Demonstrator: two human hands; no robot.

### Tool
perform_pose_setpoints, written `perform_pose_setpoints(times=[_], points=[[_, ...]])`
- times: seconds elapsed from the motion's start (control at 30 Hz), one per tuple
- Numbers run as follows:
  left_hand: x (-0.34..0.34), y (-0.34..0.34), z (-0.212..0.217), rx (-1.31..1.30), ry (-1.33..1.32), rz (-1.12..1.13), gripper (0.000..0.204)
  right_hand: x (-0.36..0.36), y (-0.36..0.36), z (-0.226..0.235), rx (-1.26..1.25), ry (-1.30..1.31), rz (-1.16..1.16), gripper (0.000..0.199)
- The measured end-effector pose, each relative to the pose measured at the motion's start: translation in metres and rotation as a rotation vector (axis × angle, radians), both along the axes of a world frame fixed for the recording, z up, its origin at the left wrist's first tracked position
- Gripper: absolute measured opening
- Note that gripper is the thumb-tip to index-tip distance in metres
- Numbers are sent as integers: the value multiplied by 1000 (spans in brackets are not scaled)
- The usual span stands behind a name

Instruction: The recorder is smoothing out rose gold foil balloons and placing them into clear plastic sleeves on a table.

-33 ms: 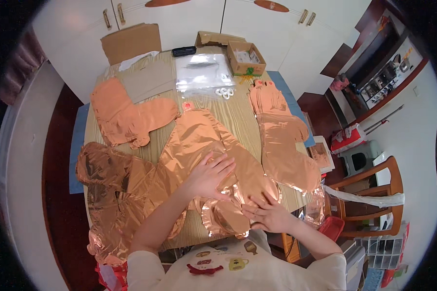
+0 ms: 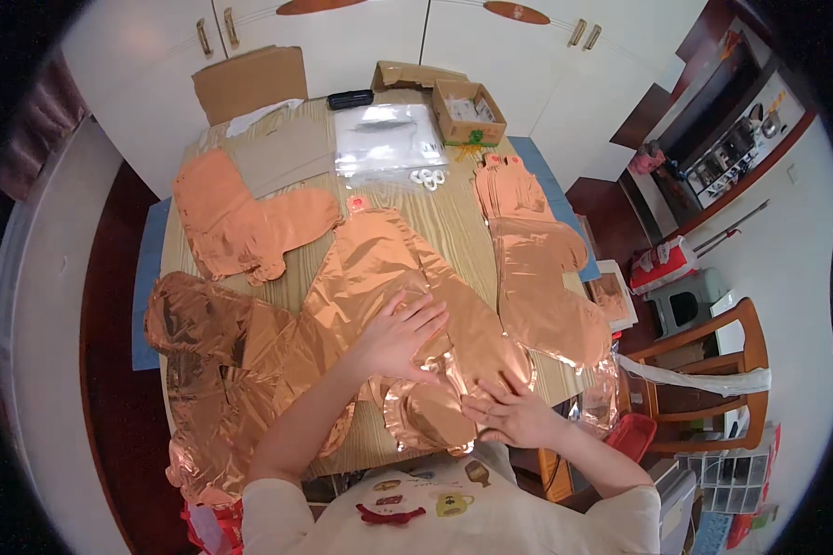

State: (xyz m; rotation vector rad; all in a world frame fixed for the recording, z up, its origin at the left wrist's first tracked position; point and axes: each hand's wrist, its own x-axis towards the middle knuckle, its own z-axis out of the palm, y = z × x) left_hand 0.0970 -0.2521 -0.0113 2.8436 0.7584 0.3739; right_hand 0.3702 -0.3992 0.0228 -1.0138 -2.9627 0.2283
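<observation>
A flat, uninflated-looking rose-gold foil balloon (image 2: 366, 250) lies across the middle of the table, its tab pointing to the far side. My left hand (image 2: 405, 335) rests palm down on its centre, fingers spread. Lower right, my right hand (image 2: 514, 413) lies on the balloon's near lobe with fingers apart. Neither hand grips anything. Between them and toward my body, the foil curls into a rounded, shiny-edged part (image 2: 435, 413). Crumpled foil (image 2: 222, 398) spreads under and beyond my left forearm.
Another flat foil balloon (image 2: 241, 217) lies far left, and a stack of them (image 2: 537, 264) lies right. Clear plastic sheets (image 2: 389, 134), white rings (image 2: 428, 178), a black case (image 2: 351, 99) and an open cardboard box (image 2: 489, 131) sit at the back. A wooden chair (image 2: 754, 370) stands right.
My right hand has shifted very slightly toward me on the foil. The left hand and the balloons stay in place.
</observation>
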Motion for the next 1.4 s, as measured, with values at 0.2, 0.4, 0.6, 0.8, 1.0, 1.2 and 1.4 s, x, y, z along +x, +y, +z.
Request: perform_pose_setpoints(times=[0.2,0.4,0.6,0.8,1.0,1.2,1.4], points=[[0,0,0,0,13,3,104,7,-29,7,-41,14,10,56],[0,0,-2,11,20,-4,105,0,-8,8,-71,299,-154,43],[0,0,-2,7,58,2,107,-29,43,-2,165,192,-224,49],[0,0,-2,-18,66,-1,108,-22,63,-12,34,94,-191,73],[-1,-1,-5,47,33,-14,101,-21,70,-13,31,27,-178,81],[-6,2,7,40,199,-13,94,-22,70,-14,30,-7,-176,81],[-37,18,28,-153,198,60,85,-23,68,-15,35,6,-181,79]])
